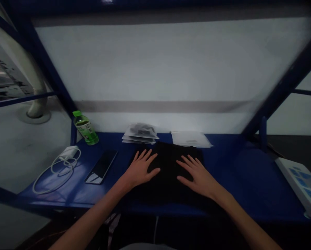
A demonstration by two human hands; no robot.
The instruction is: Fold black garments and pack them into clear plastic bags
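Note:
A piece of black cloth point(167, 177) lies flat on the blue table, close to its front edge; its folds are too dark to make out. My left hand point(142, 168) rests palm down on its left part, fingers spread. On the right part lies my right hand point(197, 175), also flat with the fingers apart. Behind the cloth, to the left, is a stack of clear plastic bags point(139, 133) with something dark inside. A flat whitish plastic bag point(190, 139) sits behind it to the right.
Left of the cloth lies a black smartphone point(102, 167). A white charger point(69, 152) with a coiled cable point(52, 172) is farther left. A green-capped drink bottle point(85, 128) stands at the back left. A white-and-blue box point(301, 184) is at the right edge of the blue table point(238, 173).

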